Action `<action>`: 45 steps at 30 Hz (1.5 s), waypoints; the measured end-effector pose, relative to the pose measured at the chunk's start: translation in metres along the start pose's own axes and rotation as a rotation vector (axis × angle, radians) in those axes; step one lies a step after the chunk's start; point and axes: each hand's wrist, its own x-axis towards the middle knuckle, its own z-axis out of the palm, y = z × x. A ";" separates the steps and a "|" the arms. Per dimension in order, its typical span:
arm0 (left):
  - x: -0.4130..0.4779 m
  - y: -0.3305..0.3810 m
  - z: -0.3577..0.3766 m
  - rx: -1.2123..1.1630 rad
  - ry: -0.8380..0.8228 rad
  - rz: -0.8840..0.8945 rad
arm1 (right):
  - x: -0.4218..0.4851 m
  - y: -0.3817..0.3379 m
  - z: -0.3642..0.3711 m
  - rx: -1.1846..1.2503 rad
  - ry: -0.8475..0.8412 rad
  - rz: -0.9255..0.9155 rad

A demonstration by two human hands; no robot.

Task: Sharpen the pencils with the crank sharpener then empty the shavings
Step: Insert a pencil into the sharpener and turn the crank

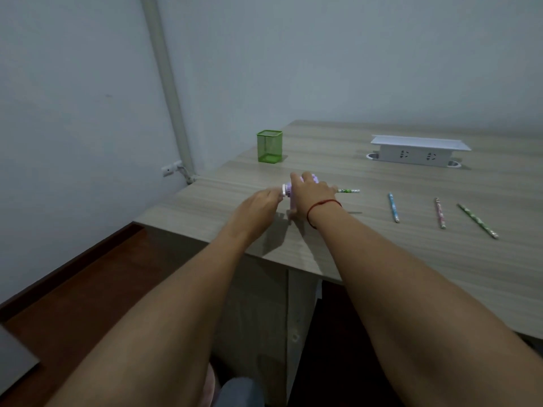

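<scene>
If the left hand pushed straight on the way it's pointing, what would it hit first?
The sharpener: the left hand seems to be pinching its crank, with the right hand gripping the purple body just beyond.

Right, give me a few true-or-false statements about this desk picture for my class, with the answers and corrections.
1. The green mesh pot holds several pencils. False: it looks empty.
2. Three pencils lie loose on the desk to the right of the hands: a blue pencil, a pink pencil and a green pencil. True.
3. Both hands are off the sharpener. False: the right hand grips its top and the left hand holds the white crank at its left end.
4. The white socket box stands towards the far side of the desk. True.
</scene>
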 end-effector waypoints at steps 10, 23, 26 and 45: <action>0.014 0.010 -0.011 0.047 -0.340 -0.192 | -0.002 -0.003 -0.004 0.005 -0.005 0.038; 0.032 -0.009 0.009 0.036 -0.436 -0.232 | -0.005 0.005 -0.001 0.042 0.028 -0.049; 0.049 -0.017 0.011 0.115 -0.388 -0.216 | -0.006 0.005 -0.004 0.037 0.011 -0.068; 0.048 -0.023 -0.010 0.167 -0.052 0.071 | -0.001 0.006 -0.008 -0.032 -0.012 -0.041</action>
